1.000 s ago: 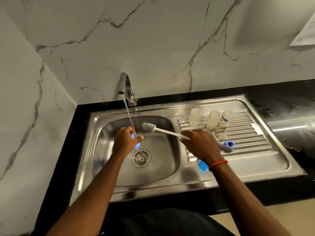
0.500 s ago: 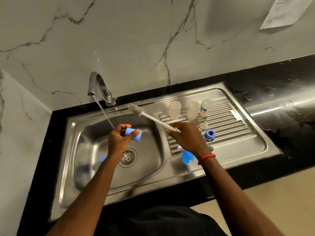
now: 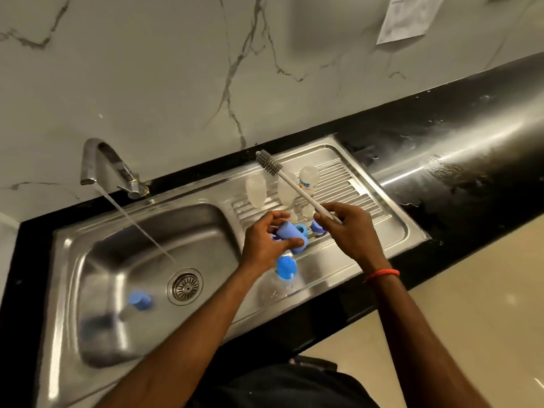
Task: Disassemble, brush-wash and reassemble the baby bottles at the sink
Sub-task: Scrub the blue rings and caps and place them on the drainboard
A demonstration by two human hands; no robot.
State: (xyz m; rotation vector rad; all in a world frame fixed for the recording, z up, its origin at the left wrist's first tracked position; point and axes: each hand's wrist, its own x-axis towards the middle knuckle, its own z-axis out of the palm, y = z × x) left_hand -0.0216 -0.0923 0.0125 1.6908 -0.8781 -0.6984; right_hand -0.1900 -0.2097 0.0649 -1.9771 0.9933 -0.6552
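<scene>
1. Since the earlier frames, the left hand point(image 3: 265, 242) has carried the blue cap point(image 3: 290, 235) out of the water stream point(image 3: 138, 228) and across to the drainboard point(image 3: 379, 231). It now sits just beside the right hand point(image 3: 348, 231).
2. Left hand: fingers and thumb curled round the blue cap, low over the drainboard ribs.
3. Right hand: closed round the lower handle of the bottle brush point(image 3: 297, 188), with the bristle head raised beyond the fingers.
4. Three clear bottles point(image 3: 256, 191) stand just beyond both hands. A blue ring point(image 3: 316, 226) lies between the hands. A second cap point(image 3: 287, 267) lies just under the left wrist. One blue piece point(image 3: 140, 300) lies in the basin, well to the left of the left hand.
5. Assessment: the step appears to be setting down the rinsed cap. It should go open end down on the ribs, clear of the ring, so that it drains.
6. Recommendation: keep the brush head lifted, as a dip could topple the upright bottles.
</scene>
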